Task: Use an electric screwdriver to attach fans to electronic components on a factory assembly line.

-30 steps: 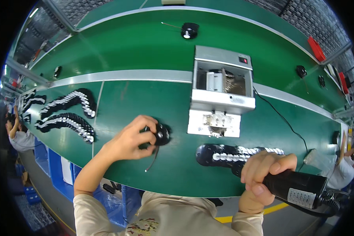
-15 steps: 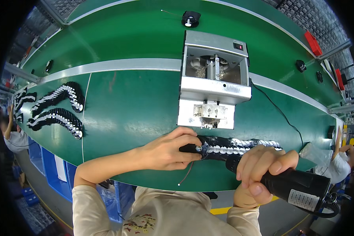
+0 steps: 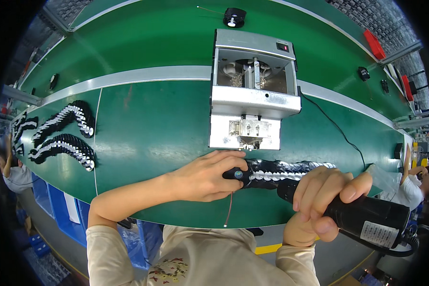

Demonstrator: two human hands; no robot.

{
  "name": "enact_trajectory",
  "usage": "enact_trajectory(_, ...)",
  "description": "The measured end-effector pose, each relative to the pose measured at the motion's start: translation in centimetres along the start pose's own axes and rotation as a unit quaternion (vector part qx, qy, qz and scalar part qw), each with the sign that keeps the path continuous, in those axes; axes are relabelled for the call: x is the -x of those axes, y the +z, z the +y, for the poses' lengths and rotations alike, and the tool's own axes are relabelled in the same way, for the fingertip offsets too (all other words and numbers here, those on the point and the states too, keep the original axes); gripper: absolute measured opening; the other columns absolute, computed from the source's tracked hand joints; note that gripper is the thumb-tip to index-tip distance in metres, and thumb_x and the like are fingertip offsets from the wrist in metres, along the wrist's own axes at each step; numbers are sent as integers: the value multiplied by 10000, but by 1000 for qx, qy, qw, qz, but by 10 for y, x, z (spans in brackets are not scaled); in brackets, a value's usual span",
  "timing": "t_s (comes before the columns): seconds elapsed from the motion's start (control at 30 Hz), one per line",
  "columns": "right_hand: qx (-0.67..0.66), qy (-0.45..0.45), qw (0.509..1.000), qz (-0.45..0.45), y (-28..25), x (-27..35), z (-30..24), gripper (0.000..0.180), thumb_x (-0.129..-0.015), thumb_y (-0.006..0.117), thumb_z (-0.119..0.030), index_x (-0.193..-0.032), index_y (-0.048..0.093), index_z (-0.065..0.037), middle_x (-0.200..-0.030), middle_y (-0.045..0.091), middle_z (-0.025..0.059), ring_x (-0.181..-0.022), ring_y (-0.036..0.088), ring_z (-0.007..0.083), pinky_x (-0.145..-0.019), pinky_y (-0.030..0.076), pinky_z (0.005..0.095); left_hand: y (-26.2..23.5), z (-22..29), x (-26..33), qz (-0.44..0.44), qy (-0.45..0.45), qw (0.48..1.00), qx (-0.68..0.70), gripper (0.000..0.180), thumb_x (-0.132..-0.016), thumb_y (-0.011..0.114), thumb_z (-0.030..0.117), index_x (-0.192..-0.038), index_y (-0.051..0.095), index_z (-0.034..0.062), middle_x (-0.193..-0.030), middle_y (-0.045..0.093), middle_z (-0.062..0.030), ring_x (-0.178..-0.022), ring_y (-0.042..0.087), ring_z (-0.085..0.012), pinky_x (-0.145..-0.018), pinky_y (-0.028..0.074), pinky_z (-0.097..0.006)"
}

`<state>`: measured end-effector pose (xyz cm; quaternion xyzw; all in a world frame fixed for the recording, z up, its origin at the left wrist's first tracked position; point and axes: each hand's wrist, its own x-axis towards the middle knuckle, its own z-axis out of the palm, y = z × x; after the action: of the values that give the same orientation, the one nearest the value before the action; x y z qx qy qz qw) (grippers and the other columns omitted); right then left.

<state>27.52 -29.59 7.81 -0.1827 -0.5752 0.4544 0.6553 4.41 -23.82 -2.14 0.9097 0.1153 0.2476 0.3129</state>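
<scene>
My left hand is closed around the black end piece of a jointed black-and-white segmented body, which lies along the table near its front edge. A round, shiny spot shows on top of that end piece. From under the fingers a thin red wire with a white tip hangs toward me. My right hand grips a black electric screwdriver with a white label and a cord at its rear. Its nose points left and lies over the segmented body; its tip is hidden from view.
A silver screw feeder with a lit switch stands just beyond my hands; its black cable runs right. Two similar segmented bodies lie at left. A clear plastic bag is at right, blue bins below the left edge. People sit at both sides.
The whole view has shifted a little. My right hand and the screwdriver have moved slightly to the right. My left hand stays on the end piece.
</scene>
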Motion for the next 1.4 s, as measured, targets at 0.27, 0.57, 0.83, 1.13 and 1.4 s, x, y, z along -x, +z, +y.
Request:
enact_trajectory(0.27,31,-48,996,61,26,-33,15,536,-905,663,-140,-1344,354,-124,-702,504,23,-489,509,145,-505,453,317,10,2,1,28,14,999,-25,196,-757,761,168,-926,683,104,-1142,535,-118,-1123,572,-334,-898,517,-449)
enact_trajectory(0.57,174,-29,977,117,42,-61,40,468,-853,577,-52,-1287,402,-62,-668,474,49,-426,430,126,-457,420,307,1,1,23,25,2,1000,-1,301,-705,743,145,-980,623,122,-1192,507,-120,-1165,519,-341,-941,483,-452)
enact_trajectory(0.83,186,2,981,60,40,-55,45,402,-831,598,-25,-1169,388,-76,-689,491,43,-417,430,118,-460,414,317,4,-2,28,50,-8,998,25,265,-751,711,121,-1011,661,127,-1181,527,-102,-1167,534,-329,-959,490,-436)
enact_trajectory(1.13,51,44,995,79,50,-12,34,419,-819,701,3,-1098,412,-118,-694,518,33,-494,511,160,-495,462,334,6,-2,30,67,-19,997,24,212,-739,673,124,-948,706,109,-1144,563,-104,-1170,548,-325,-964,500,-422)
enact_trajectory(1.4,45,77,987,134,58,-9,37,448,-801,768,7,-1061,424,-113,-689,538,42,-524,509,158,-531,472,346,6,-3,30,81,-18,996,14,170,-746,717,138,-915,721,122,-1116,581,-92,-1136,592,-322,-931,520,-420)
